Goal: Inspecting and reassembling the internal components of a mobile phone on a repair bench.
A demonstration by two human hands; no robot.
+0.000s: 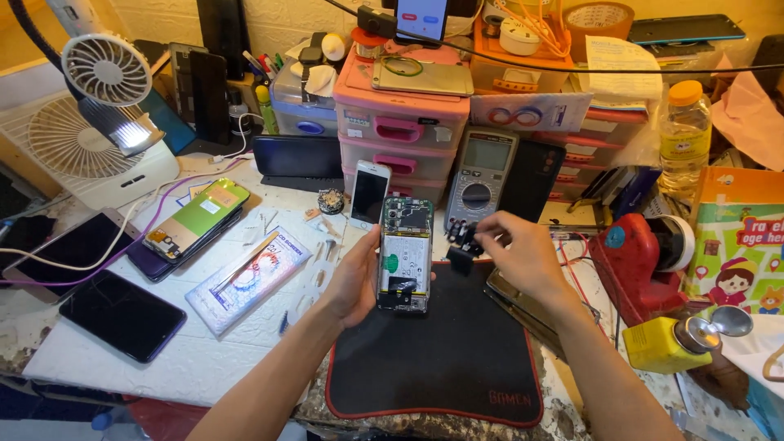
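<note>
1. Phone (404,255) with its back cover off stands upright in your left hand (355,282), lifted over the black mat (441,359), so the exposed battery and circuit board face you and the camera squarely.
2. Your left hand is clamped on the phone by its left edge, the fingers wrapping behind it; that grip leaves the open back unobstructed.
3. Your right hand (523,253) hovers just beside the phone's upper right corner, fingertips (483,237) pinched together on a small dark part (462,258); what that part is, you cannot tell from this view.
4. Mat lies directly under both hands on the tabletop (163,359), in my judgement there to give a soft, dark surface where small parts stay put and stay visible.
5. Multimeter (482,175) leans against the pink drawers (400,135) just behind the phone, its dial facing you and within reach.
6. White phone (369,194) also leans on the drawers, near the held phone's top.
7. Other phones (122,314) lie flat to the left, well apart from the mat.
8. Red tool (637,261) and a yellow can (665,345) sit to your right, beside the mat.
</note>
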